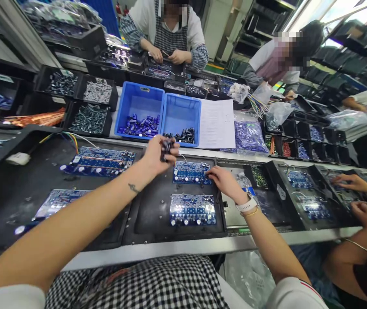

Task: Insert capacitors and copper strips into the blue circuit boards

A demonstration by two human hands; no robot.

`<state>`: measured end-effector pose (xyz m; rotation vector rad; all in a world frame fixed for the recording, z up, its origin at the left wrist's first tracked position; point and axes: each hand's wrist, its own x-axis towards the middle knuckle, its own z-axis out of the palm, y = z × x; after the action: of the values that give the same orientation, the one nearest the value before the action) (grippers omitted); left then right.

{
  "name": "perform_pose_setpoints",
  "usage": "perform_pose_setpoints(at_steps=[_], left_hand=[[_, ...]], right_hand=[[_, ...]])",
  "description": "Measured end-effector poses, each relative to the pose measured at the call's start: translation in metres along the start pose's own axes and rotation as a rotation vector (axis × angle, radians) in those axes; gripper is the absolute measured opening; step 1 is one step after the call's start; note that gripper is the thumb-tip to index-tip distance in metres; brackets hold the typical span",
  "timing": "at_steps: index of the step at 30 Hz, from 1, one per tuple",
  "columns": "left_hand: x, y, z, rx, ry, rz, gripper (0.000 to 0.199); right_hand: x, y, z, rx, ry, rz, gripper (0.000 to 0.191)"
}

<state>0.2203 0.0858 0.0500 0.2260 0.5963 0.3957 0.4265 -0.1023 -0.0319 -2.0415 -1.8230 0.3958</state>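
Several small dark components [166,148] lie in my left hand [159,154], which is curled around them just in front of the blue bins. My right hand [221,178] has its fingertips pinched at the right end of the upper circuit board [191,171]; whatever they hold is too small to make out. Nearer to me on the same black tray [154,223] lies a second blue board [192,209] with white round parts along its front edge. Dark capacitors [185,135] fill the bottom of the right blue bin [181,111]. Purple-blue capacitors [141,125] lie in the left blue bin [140,101].
Another black tray [6,214] with boards is at the left, below bins of screws [88,118]. A paper sheet [217,122] and a bag of purple parts [249,136] lie behind. A bottle [245,182] stands right. A co-worker's hands [362,197] are further right; others work opposite.
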Motion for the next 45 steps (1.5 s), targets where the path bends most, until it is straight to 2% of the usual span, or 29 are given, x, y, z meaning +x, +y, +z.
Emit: perform_pose_setpoints(at_steps=[3,5,7,9,17,22,26,29,31,35,37,39,41,45], left_hand=[[-0.028,-0.048,-0.011,-0.048,0.04,-0.131,0.007],[-0.037,-0.076,-0.013,-0.076,0.063,-0.215,0.006],[-0.04,-0.095,-0.013,-0.091,0.076,-0.277,0.007],[-0.04,-0.105,-0.013,-0.09,0.087,-0.319,0.009],[-0.04,-0.119,-0.024,-0.066,0.133,-0.368,0.012],[-0.042,-0.124,-0.028,-0.079,0.168,-0.391,0.016],[-0.044,-0.123,-0.026,-0.097,0.135,-0.401,0.012],[-0.042,-0.121,-0.026,-0.093,0.129,-0.389,0.011],[-0.039,-0.12,-0.027,-0.081,0.138,-0.373,0.011],[-0.036,-0.122,-0.026,-0.044,0.149,-0.355,0.015],[-0.036,-0.126,-0.023,-0.022,0.15,-0.36,0.019],[-0.037,-0.13,-0.02,0.0,0.154,-0.373,0.02],[-0.037,-0.135,-0.018,0.02,0.162,-0.395,0.017],[-0.037,-0.139,-0.02,0.039,0.17,-0.449,0.013]], right_hand=[[0.003,0.001,0.002,-0.022,-0.003,-0.009,0.019],[0.005,0.001,0.002,-0.04,-0.008,-0.009,0.019],[0.006,0.001,0.001,-0.056,-0.011,-0.006,0.02],[0.007,0.0,0.001,-0.063,-0.011,-0.011,0.021],[0.005,0.005,-0.003,0.014,-0.05,-0.132,0.027],[0.01,0.007,-0.007,0.007,-0.072,-0.121,0.021],[0.011,0.006,-0.004,-0.031,-0.056,-0.126,0.023],[0.009,0.003,-0.004,-0.1,-0.101,-0.181,0.03],[0.006,-0.005,-0.007,-0.127,-0.108,-0.204,0.032],[-0.008,-0.04,-0.022,0.01,0.039,-0.15,0.029],[-0.02,-0.06,-0.029,0.083,0.05,-0.139,0.026],[-0.03,-0.07,-0.032,0.045,0.043,-0.12,0.021],[-0.035,-0.065,-0.029,-0.071,0.079,-0.061,0.018],[-0.032,-0.033,-0.012,-0.182,0.078,0.045,0.017]])
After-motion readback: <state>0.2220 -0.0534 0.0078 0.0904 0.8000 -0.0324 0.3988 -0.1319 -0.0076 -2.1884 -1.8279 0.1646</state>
